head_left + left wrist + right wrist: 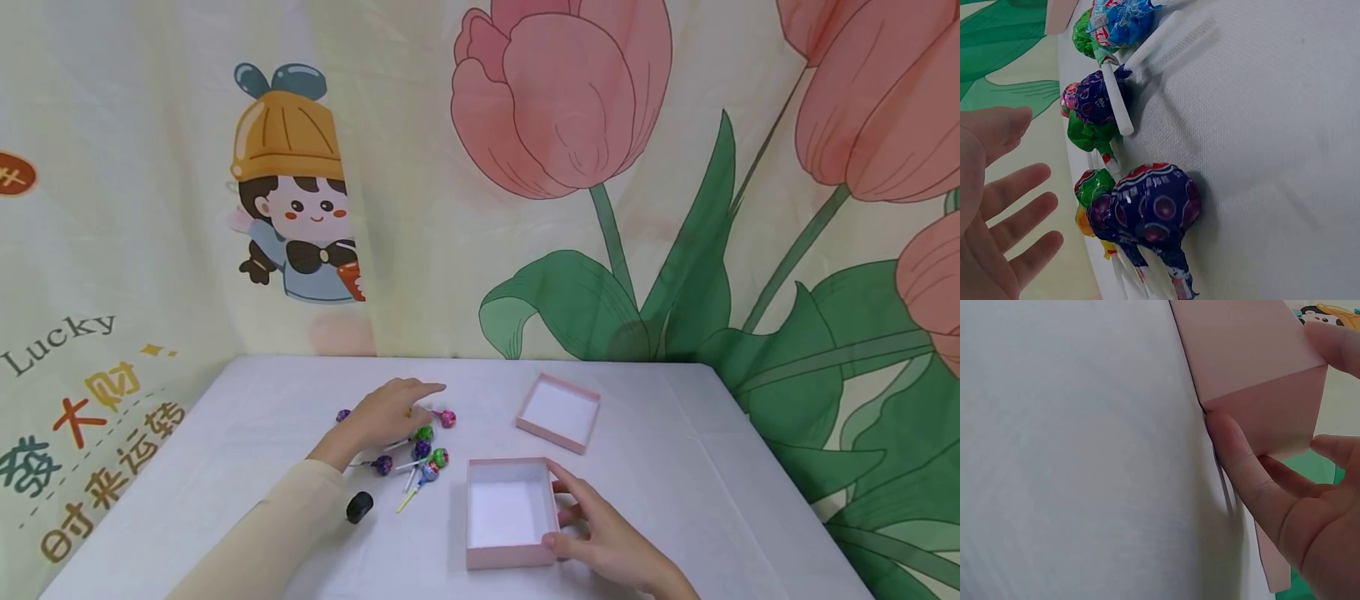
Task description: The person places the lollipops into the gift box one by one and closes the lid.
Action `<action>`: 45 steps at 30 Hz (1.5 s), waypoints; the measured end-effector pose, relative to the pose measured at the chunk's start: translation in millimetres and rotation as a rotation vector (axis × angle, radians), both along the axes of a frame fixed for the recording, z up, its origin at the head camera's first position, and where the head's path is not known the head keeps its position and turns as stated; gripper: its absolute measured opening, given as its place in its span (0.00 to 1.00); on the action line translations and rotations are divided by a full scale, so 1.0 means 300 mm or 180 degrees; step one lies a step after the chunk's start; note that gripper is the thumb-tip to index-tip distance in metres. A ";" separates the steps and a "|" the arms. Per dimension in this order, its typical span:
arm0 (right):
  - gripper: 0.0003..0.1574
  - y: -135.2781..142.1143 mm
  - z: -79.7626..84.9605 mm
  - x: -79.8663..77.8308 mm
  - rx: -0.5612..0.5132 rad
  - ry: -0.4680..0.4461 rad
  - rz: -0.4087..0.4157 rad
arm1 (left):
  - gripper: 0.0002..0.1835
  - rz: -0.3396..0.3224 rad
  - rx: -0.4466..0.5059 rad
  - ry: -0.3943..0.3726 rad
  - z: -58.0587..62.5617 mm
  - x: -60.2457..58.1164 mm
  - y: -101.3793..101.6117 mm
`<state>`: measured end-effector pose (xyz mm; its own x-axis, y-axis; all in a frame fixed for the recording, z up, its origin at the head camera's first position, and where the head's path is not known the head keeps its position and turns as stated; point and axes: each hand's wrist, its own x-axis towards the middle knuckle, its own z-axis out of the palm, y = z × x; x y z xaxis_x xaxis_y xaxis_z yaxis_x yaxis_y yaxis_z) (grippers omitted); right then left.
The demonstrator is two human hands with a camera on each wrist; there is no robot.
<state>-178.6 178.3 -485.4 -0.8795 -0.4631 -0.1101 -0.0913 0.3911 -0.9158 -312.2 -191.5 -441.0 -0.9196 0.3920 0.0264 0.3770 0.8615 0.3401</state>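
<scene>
My left hand (pixel 390 412) reaches over a loose cluster of wrapped lollipops, its fingers extended and holding nothing. In the left wrist view a purple lollipop (pixel 1159 203) lies close to that hand, with a blue-wrapped one (pixel 1122 24) farther up. A pink lollipop (pixel 447 418) lies just beyond the fingers in the head view. My right hand (pixel 600 529) holds an uncovered pink box (pixel 504 557) by its right side, the thumb at the near corner and the forefinger at the far one. White lines the box, and nothing lies inside.
Behind the box, to the right, a shallow pink lid (pixel 558 412) lies with its white inside facing up. A small black object (pixel 359 507) rests near the left forearm. A printed curtain (pixel 420 250) hangs behind the white-covered table (pixel 675 467).
</scene>
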 end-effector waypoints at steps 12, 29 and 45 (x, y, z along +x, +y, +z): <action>0.59 -0.026 -0.007 0.003 -0.0006 0.0042 -0.0147 | 0.20 -0.0196 -0.0108 -0.0040 -0.027 -0.043 0.043; 0.56 0.023 -0.001 0.015 -0.0451 -0.0149 0.0234 | 0.13 -0.0295 -0.0097 0.0096 -0.058 -0.067 0.076; 0.56 0.022 -0.004 0.012 -0.0460 -0.0222 0.0181 | 0.12 -0.0345 0.0031 -0.0056 -0.070 -0.085 0.088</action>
